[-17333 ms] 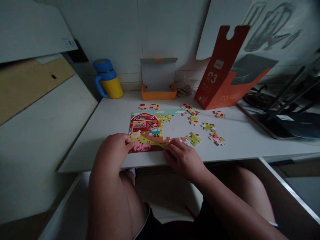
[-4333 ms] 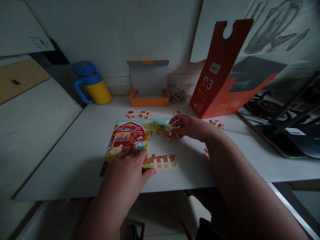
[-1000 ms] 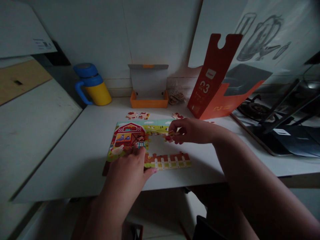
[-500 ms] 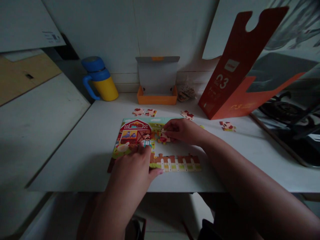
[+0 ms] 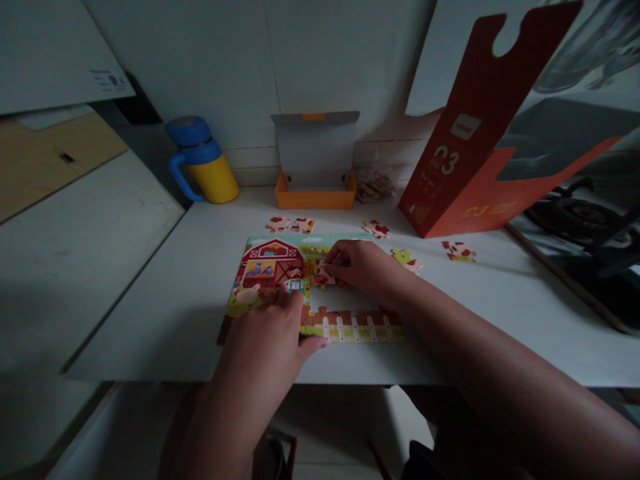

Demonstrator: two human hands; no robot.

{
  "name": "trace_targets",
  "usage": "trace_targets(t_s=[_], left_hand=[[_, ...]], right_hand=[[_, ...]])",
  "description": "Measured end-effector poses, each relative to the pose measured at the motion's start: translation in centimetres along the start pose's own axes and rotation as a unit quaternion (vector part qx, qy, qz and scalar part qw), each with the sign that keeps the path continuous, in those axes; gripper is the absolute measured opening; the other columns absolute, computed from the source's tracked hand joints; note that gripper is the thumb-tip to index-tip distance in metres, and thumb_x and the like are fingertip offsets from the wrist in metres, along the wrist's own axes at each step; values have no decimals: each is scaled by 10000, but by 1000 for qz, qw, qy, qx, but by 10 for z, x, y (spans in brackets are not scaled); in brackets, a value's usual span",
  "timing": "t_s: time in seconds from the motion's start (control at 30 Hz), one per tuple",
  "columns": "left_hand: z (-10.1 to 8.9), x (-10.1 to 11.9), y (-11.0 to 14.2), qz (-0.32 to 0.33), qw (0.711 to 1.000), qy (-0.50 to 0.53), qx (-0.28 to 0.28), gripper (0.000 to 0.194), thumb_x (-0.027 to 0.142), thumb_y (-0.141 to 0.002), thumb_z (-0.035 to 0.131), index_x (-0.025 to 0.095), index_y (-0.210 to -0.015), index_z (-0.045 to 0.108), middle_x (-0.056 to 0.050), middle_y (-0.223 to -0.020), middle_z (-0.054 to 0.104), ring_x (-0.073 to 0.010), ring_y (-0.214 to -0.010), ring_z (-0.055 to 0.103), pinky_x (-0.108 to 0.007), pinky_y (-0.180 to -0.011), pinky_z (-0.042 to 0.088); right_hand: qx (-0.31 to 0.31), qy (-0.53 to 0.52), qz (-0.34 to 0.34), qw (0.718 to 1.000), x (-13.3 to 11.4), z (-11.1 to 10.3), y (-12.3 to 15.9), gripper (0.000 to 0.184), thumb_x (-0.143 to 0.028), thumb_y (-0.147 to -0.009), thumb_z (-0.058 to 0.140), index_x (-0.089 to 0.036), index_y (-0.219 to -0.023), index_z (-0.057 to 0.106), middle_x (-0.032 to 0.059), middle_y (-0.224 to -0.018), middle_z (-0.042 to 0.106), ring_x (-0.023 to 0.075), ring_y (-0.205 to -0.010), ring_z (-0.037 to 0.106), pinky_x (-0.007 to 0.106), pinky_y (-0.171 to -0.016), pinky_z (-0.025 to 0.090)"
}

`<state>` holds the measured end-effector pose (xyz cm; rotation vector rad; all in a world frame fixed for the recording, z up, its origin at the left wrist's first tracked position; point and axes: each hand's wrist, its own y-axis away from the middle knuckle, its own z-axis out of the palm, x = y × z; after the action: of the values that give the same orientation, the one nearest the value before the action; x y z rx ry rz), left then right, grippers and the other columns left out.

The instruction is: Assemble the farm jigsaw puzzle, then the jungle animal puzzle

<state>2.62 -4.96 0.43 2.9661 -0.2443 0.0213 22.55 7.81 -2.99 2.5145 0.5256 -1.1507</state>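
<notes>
Shifted left since the earlier frame, a cow-patterned piece (image 5: 323, 273) sits beside the farmer figure on a farm-scene puzzle (image 5: 270, 252), pinched between the thumb and fingers of the right hand (image 5: 367, 267). The left hand (image 5: 267, 327) lies palm down across the puzzle's near left part, thumb spread away from its fingers. On the table (image 5: 350, 363), the barn side at left is joined, and a fence strip (image 5: 355, 331) runs along the near edge to the right. The middle remains unfilled, bare table showing between the far and near strips. Loose pieces lie apart: two (image 5: 277, 224) (image 5: 303, 225) at far left, one beyond the far edge (image 5: 376, 229), a green-and-pink group (image 5: 406, 259) at right and another farther right (image 5: 459, 251). Whether the pinched piece is locked in appears uncertain in the dim light.
</notes>
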Motion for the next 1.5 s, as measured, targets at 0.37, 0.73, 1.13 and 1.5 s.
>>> trace_targets(t_s=[0.37, 0.73, 1.13, 1.5], left_hand=[[-2, 2, 0, -2, 1000, -14, -17, 465, 503, -941, 746, 178, -1257, 640, -195, -1248, 772, -387, -940, 793, -473, -760, 615], [-1, 2, -2, -2, 1000, -16, -23, 494, 522, -945, 742, 170, -1273, 634, -189, -1180, 789, -384, -931, 795, -457, -746, 609], [0, 1, -3, -1, 1000, -18, -21, 501, 537, -942, 737, 169, -1269, 644, -194, -1196, 786, -379, -943, 790, -447, -758, 595], [-1, 2, -2, -2, 1000, -20, -22, 453, 529, -947, 727, 184, -1228, 641, -173, -1146, 795, -372, -943, 786, -428, -746, 583]], right_hand=[[70, 128, -52, 988, -5, 4, 2, 118, -298, -916, 727, -208, -987, 756, 6, -773, 743, 142, -639, 612, 266, -583, 360], [15, 217, -189, 957, -6, 6, 8, 391, -344, -940, 734, -209, -1306, 761, 124, -1292, 674, 217, -964, 686, 318, -809, 488], [11, 244, -164, 956, -11, 4, 12, 385, -392, -962, 705, -219, -1301, 762, 113, -1227, 690, 197, -899, 662, 292, -727, 421], [-13, 263, -142, 954, -22, 3, 14, 329, -357, -962, 714, -249, -1267, 774, 96, -1153, 680, 165, -828, 626, 275, -716, 405]])
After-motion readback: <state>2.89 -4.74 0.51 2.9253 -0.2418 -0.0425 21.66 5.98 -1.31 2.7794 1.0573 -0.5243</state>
